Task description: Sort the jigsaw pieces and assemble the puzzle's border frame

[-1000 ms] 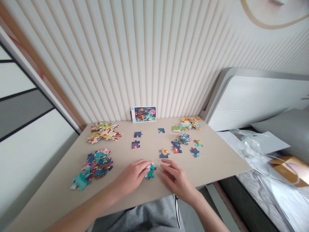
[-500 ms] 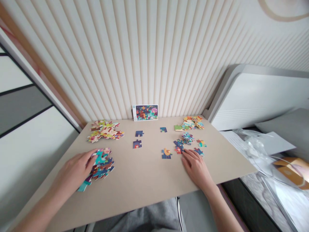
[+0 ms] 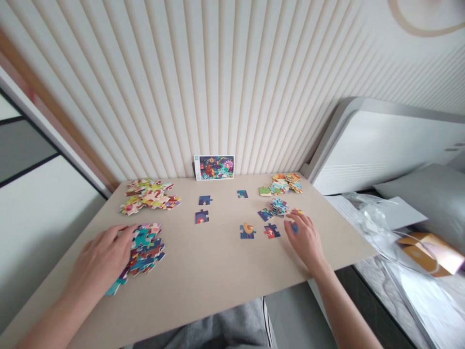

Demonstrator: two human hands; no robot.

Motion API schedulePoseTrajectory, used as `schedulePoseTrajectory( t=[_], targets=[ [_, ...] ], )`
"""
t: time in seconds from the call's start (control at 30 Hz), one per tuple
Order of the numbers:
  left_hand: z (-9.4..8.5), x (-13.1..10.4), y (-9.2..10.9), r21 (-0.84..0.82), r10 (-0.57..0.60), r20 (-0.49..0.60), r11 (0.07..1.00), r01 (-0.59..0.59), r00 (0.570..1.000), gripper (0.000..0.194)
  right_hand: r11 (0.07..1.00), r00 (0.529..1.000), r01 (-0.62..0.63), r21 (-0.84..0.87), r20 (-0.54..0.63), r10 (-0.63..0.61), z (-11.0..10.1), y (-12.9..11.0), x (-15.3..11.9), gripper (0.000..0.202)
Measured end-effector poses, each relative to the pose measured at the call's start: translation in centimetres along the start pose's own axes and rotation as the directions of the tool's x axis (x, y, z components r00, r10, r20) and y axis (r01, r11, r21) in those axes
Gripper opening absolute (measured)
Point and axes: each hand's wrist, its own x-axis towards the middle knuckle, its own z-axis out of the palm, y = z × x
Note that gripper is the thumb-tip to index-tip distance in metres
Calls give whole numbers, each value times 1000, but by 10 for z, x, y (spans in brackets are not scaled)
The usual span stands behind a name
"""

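Note:
My left hand (image 3: pixel 103 254) rests at the left edge of a pile of jigsaw pieces (image 3: pixel 147 254) in teal, brown and purple. Its fingers stretch over the edge, with the tips partly hidden. My right hand (image 3: pixel 305 238) hovers over the right part of the table, thumb and fingers apart. A blue puzzle piece (image 3: pixel 294 227) shows between them, lying under the hand. Left of that hand lie a dark blue piece with a red figure (image 3: pixel 272 231) and a piece with a yellow figure (image 3: pixel 248 231). Beyond is a small stack of bluish pieces (image 3: pixel 279 207), touching another blue piece (image 3: pixel 265 214).
A picture card (image 3: pixel 215 167) leans on the ribbed wall. Pink and yellow pieces (image 3: pixel 148 196) are heaped at the back left, orange ones (image 3: pixel 286 183) at the back right. Three single pieces, one a blue piece (image 3: pixel 205 199), lie mid-table. Right of the table is a bed (image 3: pixel 392 150).
My right hand has left the piece with the red figure and moved right over another piece. That red-figure piece now lies apart from its blue neighbour. My left hand stays at its pile.

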Motion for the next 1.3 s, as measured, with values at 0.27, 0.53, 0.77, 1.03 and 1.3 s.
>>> schedulePoseTrajectory(
  t=[0.27, 0.53, 0.77, 1.03, 1.3],
  targets=[
    [-33, -7, 34, -126, 192, -142, 970, -210, 971, 42, 997, 982, 40, 71, 180, -52, 34, 42, 62, 56],
    [-43, -39, 120, -351, 201, -219, 897, -269, 955, 44, 985, 984, 14, 170, 170, -43, 31, 47, 43, 45],
    [-36, -41, 139, -448, 170, -161, 865, -225, 972, 40, 999, 980, 40, 32, 192, -45, 35, 37, 44, 57],
    [-37, -40, 137, -504, 124, -120, 847, -168, 985, 36, 977, 962, 141, 157, 210, -173, 27, 28, 44, 40],
    [-34, -40, 135, -523, 129, -141, 832, -184, 982, 34, 932, 975, -16, 361, 214, -66, 17, 47, 37, 47]
  ],
)
